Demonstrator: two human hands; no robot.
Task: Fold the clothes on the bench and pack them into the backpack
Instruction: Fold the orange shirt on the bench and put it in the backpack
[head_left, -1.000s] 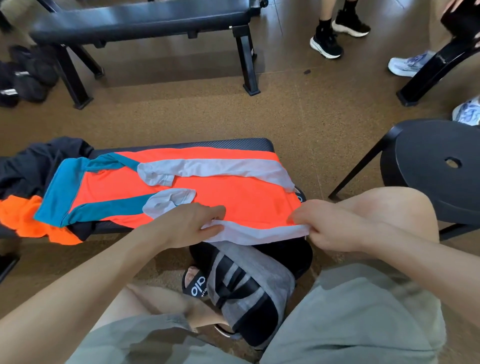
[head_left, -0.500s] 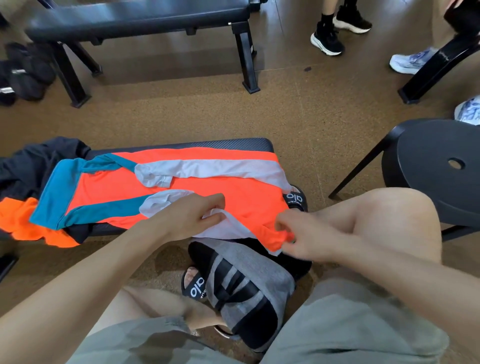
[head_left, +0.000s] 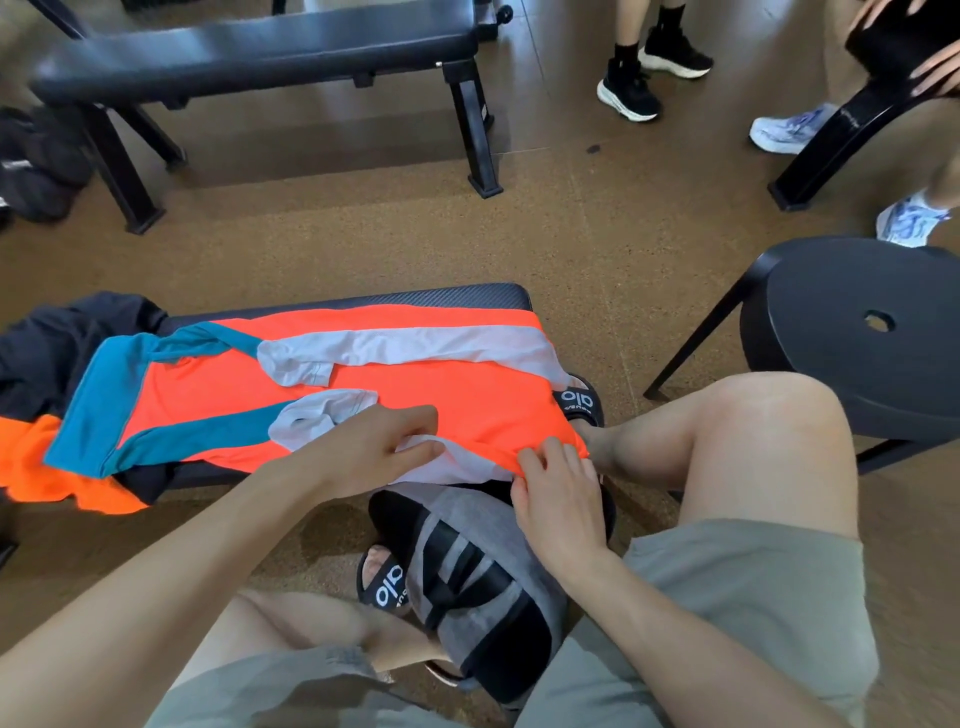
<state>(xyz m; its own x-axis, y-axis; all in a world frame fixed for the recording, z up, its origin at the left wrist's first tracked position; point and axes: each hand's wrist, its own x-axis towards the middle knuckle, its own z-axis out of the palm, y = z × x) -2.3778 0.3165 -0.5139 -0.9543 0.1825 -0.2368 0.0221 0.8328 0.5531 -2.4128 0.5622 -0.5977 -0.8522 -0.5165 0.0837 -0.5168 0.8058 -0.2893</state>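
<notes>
An orange shirt with teal and pale grey panels lies spread on the black bench. My left hand pinches the shirt's near grey hem. My right hand grips the near right corner, folded over at the bench's edge. A grey and black backpack sits on the floor between my legs, below the bench's near edge. Dark and orange clothes are heaped at the bench's left end.
A black stool stands at the right. A second black bench stands farther back, with dark bags beside it. Other people's feet in sneakers are at the top right. My feet wear black slides.
My right hand has drawn the shirt's near right corner leftward and closer to my left hand. The grey hem strip that lay stretched out is now bunched and partly tucked under orange fabric.
</notes>
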